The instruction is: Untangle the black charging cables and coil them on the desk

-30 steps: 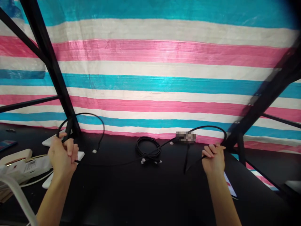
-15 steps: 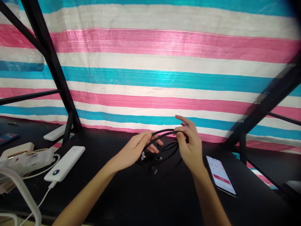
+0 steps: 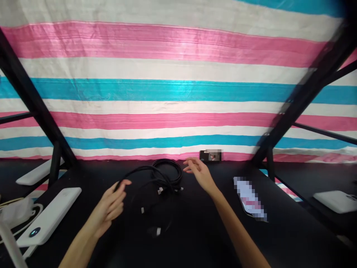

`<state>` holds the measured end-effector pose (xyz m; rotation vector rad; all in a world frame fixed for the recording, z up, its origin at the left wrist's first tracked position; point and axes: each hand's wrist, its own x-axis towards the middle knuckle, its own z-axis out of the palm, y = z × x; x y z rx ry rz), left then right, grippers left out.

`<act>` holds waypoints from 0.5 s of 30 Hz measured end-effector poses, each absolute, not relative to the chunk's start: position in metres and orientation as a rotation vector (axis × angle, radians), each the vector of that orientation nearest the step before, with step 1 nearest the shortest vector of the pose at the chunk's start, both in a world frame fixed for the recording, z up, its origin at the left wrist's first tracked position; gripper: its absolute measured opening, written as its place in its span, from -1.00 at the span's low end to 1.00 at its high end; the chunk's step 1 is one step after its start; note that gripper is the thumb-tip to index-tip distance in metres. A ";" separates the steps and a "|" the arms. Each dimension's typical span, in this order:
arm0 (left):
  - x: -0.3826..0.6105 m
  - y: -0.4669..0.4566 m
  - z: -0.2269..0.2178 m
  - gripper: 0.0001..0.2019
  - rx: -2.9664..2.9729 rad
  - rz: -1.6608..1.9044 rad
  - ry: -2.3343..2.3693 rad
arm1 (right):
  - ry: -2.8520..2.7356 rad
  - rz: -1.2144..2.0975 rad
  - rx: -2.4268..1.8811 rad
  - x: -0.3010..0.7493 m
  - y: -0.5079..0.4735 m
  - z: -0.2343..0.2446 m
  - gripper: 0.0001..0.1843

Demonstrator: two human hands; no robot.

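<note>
Pinched in my left hand (image 3: 110, 208) is a black cable (image 3: 139, 168) that arcs rightward to a coiled black cable (image 3: 179, 172) lying on the black tabletop (image 3: 195, 234). Whether the held strand belongs to that coil, I cannot tell. A light-coloured connector (image 3: 160, 191) shows at the coil's front edge. Two more cable ends with pale tips, a connector (image 3: 142, 210) and a blurred connector (image 3: 158, 231), appear nearer me. My right hand (image 3: 199, 173) hovers just right of the coil, fingers apart and holding nothing.
To the right lies a phone (image 3: 249, 199) with a lit screen; another phone (image 3: 210, 155) leans at the back against the striped sheet (image 3: 178, 67). A white power bank (image 3: 50, 217) lies left. Black frame bars (image 3: 301, 93) slant up on both sides.
The coil has gone from between both hands down onto the table. My right hand has let go; my left has moved left and nearer, drawing a cable strand. The view has shifted right.
</note>
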<state>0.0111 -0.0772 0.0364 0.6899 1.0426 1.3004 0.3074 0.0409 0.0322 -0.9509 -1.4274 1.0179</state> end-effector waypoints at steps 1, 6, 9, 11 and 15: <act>-0.004 -0.084 0.026 -0.75 0.540 1.381 1.082 | -1.340 0.927 -1.017 0.321 0.053 0.019 -0.62; -0.050 -0.123 -0.014 -0.74 0.271 1.473 1.209 | -1.339 0.432 -1.237 0.382 0.102 -0.051 -0.54; -0.050 -0.139 -0.025 -0.71 0.318 1.457 1.366 | -1.481 0.169 -1.450 0.402 0.120 -0.075 -0.54; -0.045 -0.143 -0.031 -0.65 0.435 1.489 1.472 | -1.522 0.021 -1.520 0.408 0.129 -0.082 -0.52; -0.039 -0.145 -0.040 -0.64 0.812 1.551 1.902 | -1.583 -0.194 -1.557 0.412 0.145 -0.084 -0.53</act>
